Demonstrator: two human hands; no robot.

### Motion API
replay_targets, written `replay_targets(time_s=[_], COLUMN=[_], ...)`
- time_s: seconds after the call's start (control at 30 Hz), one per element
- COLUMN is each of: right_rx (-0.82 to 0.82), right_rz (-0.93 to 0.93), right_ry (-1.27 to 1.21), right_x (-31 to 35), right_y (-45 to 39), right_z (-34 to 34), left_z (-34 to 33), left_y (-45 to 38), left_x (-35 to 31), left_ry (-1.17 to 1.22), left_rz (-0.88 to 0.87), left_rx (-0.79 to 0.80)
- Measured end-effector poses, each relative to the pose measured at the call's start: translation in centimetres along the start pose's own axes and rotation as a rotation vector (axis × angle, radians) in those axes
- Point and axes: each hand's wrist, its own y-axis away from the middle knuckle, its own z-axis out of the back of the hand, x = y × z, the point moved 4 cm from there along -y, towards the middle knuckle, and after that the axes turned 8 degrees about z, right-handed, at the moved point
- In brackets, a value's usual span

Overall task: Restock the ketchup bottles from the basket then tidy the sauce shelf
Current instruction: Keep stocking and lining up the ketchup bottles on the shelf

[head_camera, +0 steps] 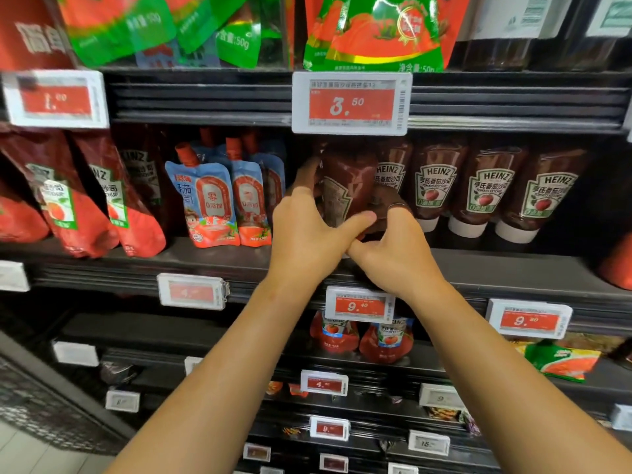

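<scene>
I am looking at a dark shelving unit (pixel 513 268) that is filling the whole view, with sauce goods sitting on several levels. On the middle shelf, red Heinz pouches (pixel 82 206) are leaning at the far left, and blue spouted pouches (pixel 219 203) are standing just right of them. Further right, a row of upside-down Heinz ketchup bottles (pixel 485 193) is resting on white caps, side by side, labels facing me. Green and red sachets (pixel 372 32) are hanging on the level above. Below, two small red pouches (pixel 362 336) are sitting behind a price tag.

I am seeing both bare arms reaching up from the near edge to one ketchup bottle (pixel 345 186) at the left end of that row (its label is turned sideways and it is blurred). The left hand (pixel 307 234) is gripping its left side, fingers curled behind it and thumb lying across the front. The right hand (pixel 396 248) is clasping its lower right part, fingers wrapped round it, thumb touching the left hand.

A white price tag (pixel 352 102) reading 3.50 is hanging just above the bottle.
</scene>
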Motion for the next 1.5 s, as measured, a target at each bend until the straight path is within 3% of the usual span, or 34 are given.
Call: replay_targets(time_s=[0.1,0.2,0.47,0.53,0.67,0.73,0.97,1.17,1.5], right_rx=[0.035,0.029,-0.029,-0.006,0.046,0.037,0.137,0.179,0.021], right_rz=[-0.037,-0.040,0.118,0.121,0.151,0.180,0.172,0.134,0.185], right_ry=[-0.033,-0.044,-0.037,0.081,0.299,0.362,0.552,0.534,0.337], right_x=[-0.2,-0.5,2.1,3.1,4.2,4.4,4.2,3.7,-1.1], right_y=[0.8,0.7,-3.1,-4.1,-4.9,-5.0,-5.2,-5.3,-3.6], right_z=[0.0,0.6,3.3,3.5,3.0,2.4,1.0,0.6,0.0], left_z=[-0.3,0.0,0.0,-0.3,-0.3,-0.3,-0.3,-1.0,-1.5], left_y=[-0.2,-1.2,-1.4,-0.9,-0.3,-0.4,-0.7,-0.3,-0.4], left_x=[0.2,1.2,2.4,2.6,2.9,2.7,3.3,2.0,3.4], left_ry=[0.001,0.094,0.347,0.307,-0.173,-0.274,-0.309,-0.319,-0.317], left_rz=[0.001,0.016,0.055,0.067,0.066,0.068,0.139,0.062,0.093], left_rx=[0.008,0.118,0.355,0.333,0.090,0.040,-0.026,-0.086,-0.060])
